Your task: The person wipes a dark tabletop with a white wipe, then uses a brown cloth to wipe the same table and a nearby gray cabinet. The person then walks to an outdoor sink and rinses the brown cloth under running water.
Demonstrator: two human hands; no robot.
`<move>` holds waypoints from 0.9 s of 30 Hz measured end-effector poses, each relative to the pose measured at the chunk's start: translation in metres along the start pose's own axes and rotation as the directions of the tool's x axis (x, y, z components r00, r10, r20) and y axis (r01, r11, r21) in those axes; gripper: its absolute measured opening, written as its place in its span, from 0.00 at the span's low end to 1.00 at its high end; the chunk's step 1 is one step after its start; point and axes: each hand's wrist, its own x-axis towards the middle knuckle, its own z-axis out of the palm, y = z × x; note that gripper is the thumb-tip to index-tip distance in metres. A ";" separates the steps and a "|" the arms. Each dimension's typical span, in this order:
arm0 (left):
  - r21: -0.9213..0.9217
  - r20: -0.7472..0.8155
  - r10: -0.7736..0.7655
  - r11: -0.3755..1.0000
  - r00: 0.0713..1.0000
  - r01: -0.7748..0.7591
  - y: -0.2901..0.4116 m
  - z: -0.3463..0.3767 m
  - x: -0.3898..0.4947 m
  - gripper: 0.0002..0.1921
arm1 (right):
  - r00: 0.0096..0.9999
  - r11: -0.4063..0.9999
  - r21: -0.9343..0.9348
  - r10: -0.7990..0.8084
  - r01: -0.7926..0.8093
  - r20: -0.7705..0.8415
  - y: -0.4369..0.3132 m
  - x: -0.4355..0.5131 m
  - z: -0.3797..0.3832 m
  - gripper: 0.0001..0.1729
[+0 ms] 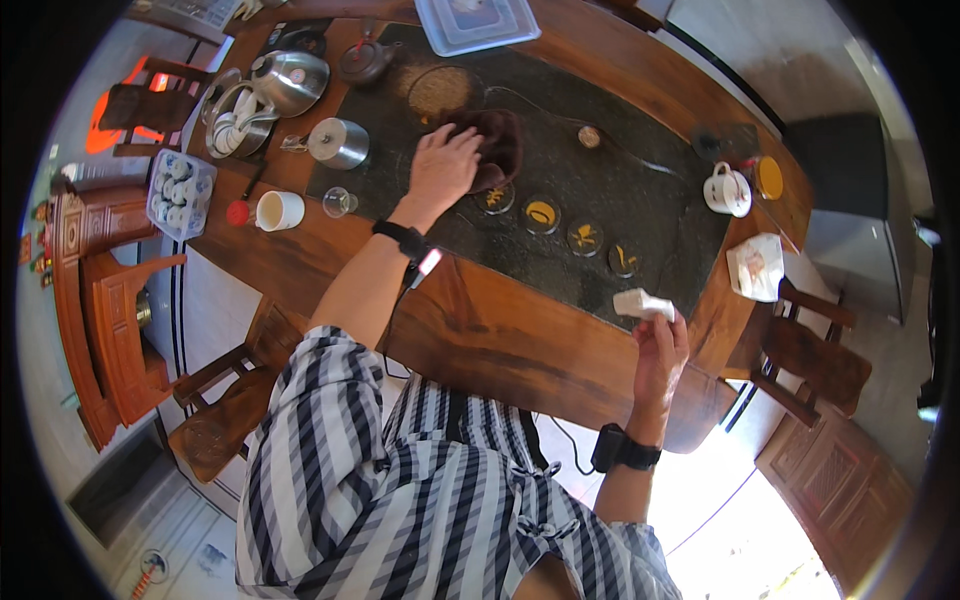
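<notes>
My left hand [446, 166] reaches across the dark stone inlay [637, 157] of a wooden table. Its fingers curl over the left side of a bunched dark brown cloth [501, 142]; the thumb is hidden. Just below the cloth begins a slanting row of several small clear round dishes with yellow motifs, among them a glass dish [541, 215]. At the table's near right part, my right hand [660, 349] pinches a small white folded piece [639, 304], perhaps tissue, raised above the table's near edge.
Left stand a steel kettle [298, 84], a steel pot [339, 142], a white mug [280, 211], a clear cup [340, 202] and a plastic basket of cups [180, 195]. Behind are a clay teapot [364, 61] and a plastic tub [478, 26]. Right: a lidded white mug [726, 191] and tissue pack [756, 266].
</notes>
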 end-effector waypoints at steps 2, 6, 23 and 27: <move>0.022 -0.005 -0.092 0.995 0.996 0.092 -0.004 -0.003 -0.013 0.16 | 1.000 0.998 0.052 -0.021 0.021 -0.004 -0.001 0.001 0.000 0.12; 0.165 0.042 -0.315 0.938 0.948 0.304 -0.005 -0.025 -0.050 0.18 | 0.997 0.990 0.120 -0.074 0.071 0.028 -0.003 0.003 -0.007 0.11; -0.255 0.233 0.060 0.967 0.971 0.001 0.225 -0.022 -0.070 0.26 | 0.998 0.998 0.019 -0.055 0.055 0.008 -0.006 -0.009 -0.026 0.12; -0.262 0.210 0.051 0.965 0.976 0.006 0.154 -0.026 -0.082 0.26 | 0.994 0.995 0.018 -0.098 0.097 0.055 -0.018 -0.007 -0.023 0.12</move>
